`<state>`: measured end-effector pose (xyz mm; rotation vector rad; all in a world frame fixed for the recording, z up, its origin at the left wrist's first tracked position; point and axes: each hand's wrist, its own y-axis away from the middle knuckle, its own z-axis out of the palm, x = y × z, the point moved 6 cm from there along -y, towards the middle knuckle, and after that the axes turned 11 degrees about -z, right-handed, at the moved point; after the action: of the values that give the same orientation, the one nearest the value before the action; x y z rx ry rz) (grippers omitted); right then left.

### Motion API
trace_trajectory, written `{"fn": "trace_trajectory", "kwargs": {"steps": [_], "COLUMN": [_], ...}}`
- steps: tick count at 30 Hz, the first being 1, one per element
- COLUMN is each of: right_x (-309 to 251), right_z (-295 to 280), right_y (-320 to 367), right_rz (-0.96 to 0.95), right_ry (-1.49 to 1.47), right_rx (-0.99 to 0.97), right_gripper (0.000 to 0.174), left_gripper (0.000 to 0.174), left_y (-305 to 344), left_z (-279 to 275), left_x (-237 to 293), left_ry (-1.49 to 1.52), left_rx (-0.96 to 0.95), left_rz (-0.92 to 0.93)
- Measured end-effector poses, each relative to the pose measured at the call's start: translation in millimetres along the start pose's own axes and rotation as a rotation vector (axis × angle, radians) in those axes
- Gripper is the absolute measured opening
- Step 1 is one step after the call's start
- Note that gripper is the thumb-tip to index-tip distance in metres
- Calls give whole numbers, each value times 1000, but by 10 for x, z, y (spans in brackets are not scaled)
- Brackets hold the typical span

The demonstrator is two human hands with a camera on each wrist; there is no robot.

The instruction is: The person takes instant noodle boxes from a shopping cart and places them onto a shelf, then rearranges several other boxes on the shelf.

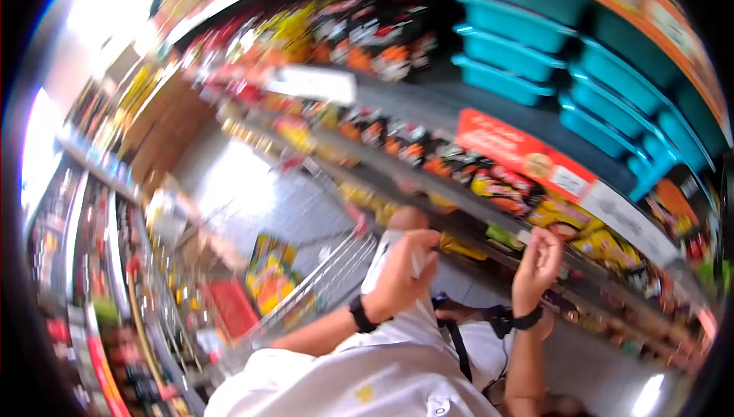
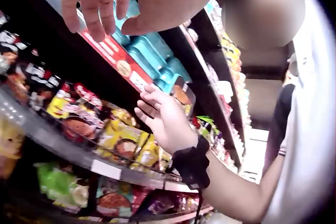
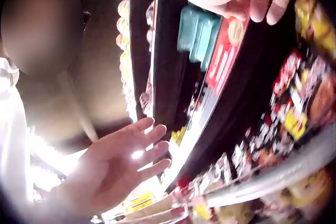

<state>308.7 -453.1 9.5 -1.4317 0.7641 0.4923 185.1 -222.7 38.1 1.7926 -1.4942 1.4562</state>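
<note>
My left hand is held out over my lap with nothing in it. In the right wrist view its fingers are straight and spread. Farther right, my right hand is raised in front of the shelf, palm up and bare, its fingers loosely bent. Behind it in the left wrist view are yellow noodle packets and a red and black packet. Both wrists wear black straps; the right one's strap shows plainly.
Teal plastic trays are stacked on the upper shelf, above a red price sign. A metal shopping cart stands at left with a yellow packet and a red item in it. More stocked shelves line the far left.
</note>
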Motion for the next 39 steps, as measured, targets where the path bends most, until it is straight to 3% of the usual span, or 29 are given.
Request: {"fn": "trace_trajectory", "kwargs": {"steps": [5, 7, 9, 13, 15, 17, 19, 20, 21, 22, 23, 27, 31, 32, 33, 34, 35, 37, 39], "right_x": [-631, -915, -1040, -1464, -1660, -1850, -1872, -1892, -1905, -1781, -1650, -1314, -757, -555, -330, -202, -164, -143, -125], "right_z": [1331, 1702, 2081, 2901, 3368, 3837, 4413, 4624, 4832, 5094, 5295, 5430, 5318, 5350, 5396, 5415, 5406, 5312, 5190], "right_y": [501, 545, 519, 413, 458, 657, 988, 1197, 1417, 1760, 2072, 2670, 3188, 3329, 3464, 3515, 3445, 3278, 3267], "right_rz": [-170, -180, -52, 377, 717, 1177, 1274, 1288, 1294, 1332, 1371, 1206, 1095, 1009, 922, 832, 850, 883, 649], "right_ry": [-149, -272, -425, -738, -1026, -1203, -1289, -1221, -1155, -1113, -1066, -744, -461, -410, -361, -312, -268, -175, -23], "right_rx": [-513, -671, -770, -976, -1002, -1030, -1124, -1142, -1157, -1252, -1346, -1573, -1815, -1902, -1982, -2054, -1996, -1886, -2109], "right_gripper": [10, 10, 11, 11, 15, 16, 17, 18, 19, 21, 23, 25, 32, 35, 38, 42, 44, 50, 58], "left_gripper": [46, 43, 35, 39, 41, 28, 16, 16, 23, 25, 31, 36, 44, 41, 40, 40, 41, 43, 44], "left_y": [550, 636, 695, 818, 960, 1271, 1747, 1879, 2210, 2289, 2467, 2589, 2657, 2480, 2232, 2033, 1902, 1959, 2099], "left_z": [-1419, -1962, -2491, -3421, -3825, -4116, -4330, -4147, -4148, -4051, -4014, -3944, -3708, -3496, -3330, -3200, -3138, -3093, -3055], "left_x": [-407, -342, -401, -652, -1162, -1920, -3164, -3156, -3812, -3772, -4095, -4307, -4715, -4313, -3673, -3331, -3172, -3247, -3444], "left_ry": [-62, 102, 418, 333, 391, 517, 743, 793, 999, 842, 803, 720, 652, 791, 871, 846, 822, 916, 929], "left_rx": [354, 471, 605, 660, 640, 715, 661, 679, 491, 703, 711, 676, 486, 386, 443, 378, 315, 287, 297], "left_rz": [-172, -243, -263, -525, -673, -845, -1123, -1272, -1402, -1557, -1571, -1632, -1605, -1573, -1526, -1444, -1361, -1440, -1482]}}
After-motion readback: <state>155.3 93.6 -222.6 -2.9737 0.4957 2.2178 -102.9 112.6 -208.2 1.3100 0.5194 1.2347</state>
